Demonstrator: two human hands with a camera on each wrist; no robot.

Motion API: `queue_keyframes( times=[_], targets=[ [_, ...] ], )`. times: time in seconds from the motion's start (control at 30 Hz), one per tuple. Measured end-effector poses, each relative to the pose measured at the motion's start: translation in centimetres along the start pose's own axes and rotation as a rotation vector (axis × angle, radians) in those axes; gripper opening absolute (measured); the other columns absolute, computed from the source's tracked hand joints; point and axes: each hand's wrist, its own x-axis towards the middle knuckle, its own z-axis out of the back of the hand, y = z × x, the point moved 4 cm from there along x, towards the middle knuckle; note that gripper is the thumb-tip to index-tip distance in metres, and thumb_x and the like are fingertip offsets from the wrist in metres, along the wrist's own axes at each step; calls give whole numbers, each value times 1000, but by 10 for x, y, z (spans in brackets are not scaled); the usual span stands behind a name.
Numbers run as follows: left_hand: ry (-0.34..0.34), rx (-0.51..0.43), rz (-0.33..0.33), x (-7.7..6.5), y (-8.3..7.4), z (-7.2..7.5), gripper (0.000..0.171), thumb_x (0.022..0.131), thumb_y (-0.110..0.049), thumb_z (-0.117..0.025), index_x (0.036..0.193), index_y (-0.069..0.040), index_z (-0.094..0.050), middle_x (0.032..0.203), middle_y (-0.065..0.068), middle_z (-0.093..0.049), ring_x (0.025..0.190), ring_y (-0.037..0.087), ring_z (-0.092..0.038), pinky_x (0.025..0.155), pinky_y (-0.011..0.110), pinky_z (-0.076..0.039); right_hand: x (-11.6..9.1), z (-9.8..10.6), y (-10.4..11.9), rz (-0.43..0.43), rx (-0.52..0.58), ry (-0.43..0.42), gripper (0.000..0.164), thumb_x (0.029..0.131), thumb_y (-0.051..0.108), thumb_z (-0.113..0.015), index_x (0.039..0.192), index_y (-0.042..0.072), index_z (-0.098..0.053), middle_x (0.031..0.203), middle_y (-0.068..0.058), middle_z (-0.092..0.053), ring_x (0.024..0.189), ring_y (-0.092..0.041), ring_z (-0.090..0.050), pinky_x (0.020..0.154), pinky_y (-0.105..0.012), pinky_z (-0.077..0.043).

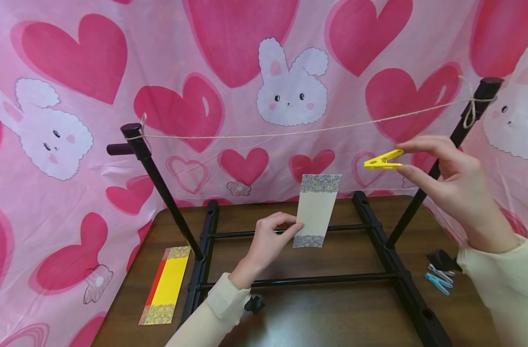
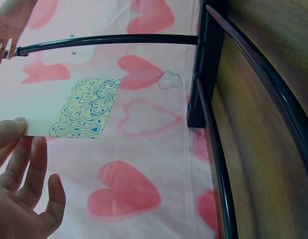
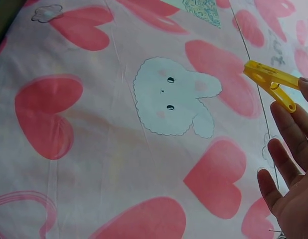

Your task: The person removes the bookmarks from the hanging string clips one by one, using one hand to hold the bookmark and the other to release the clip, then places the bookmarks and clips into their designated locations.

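My left hand (image 1: pixel 270 241) pinches the left edge of a pale paper strip (image 1: pixel 317 207) between thumb and fingers. Patterned bands run across both ends of the strip, and it is held upright below the string (image 1: pixel 307 132). In the left wrist view, the thumb lies on the strip's (image 2: pixel 34 109) face with fingers behind it. My right hand (image 1: pixel 459 188) holds a yellow clothespin (image 1: pixel 382 160) by its handle ends, thumb below and index finger above, just under the string's right half. The right wrist view shows the clothespin (image 3: pixel 268 82) with its nose pointing away from the fingers.
Black posts (image 1: pixel 164 193) (image 1: pixel 450 149) carry the string above a black base frame (image 1: pixel 307 279) on a wooden table. At left lies a yellow and red patterned strip (image 1: pixel 166 284). Blue and grey clothespins (image 1: pixel 439 279) lie at right. A pink heart-and-rabbit cloth (image 1: pixel 168 58) hangs behind.
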Motion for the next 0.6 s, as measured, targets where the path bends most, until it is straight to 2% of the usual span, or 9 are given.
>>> queue_keyframes(
  times=[0.2,0.4,0.6],
  targets=[
    [4,-17,13,-3,1,0,12,91,-13,-81,102,-8,-81,95,1,-77,86,12,-69,81,41,-61,-5,0,-1,-43,-38,20,49,85,-17,-74,131,-3,-67,127,6,-64,117,-13,-53,86,-6,-49],
    [2,-19,18,-8,3,1,13,92,-15,-81,103,-9,-82,95,3,-77,85,15,-69,81,34,-60,-9,1,-4,-43,-51,25,50,84,-17,-75,131,-2,-67,126,8,-64,114,-12,-53,81,-6,-50],
    [-3,-18,36,-11,6,4,12,92,-15,-82,103,-9,-82,94,2,-77,82,14,-67,79,31,-60,-12,2,-8,-38,-38,27,51,83,-18,-75,131,-3,-67,126,7,-65,115,-13,-52,83,-7,-50]
  ],
)
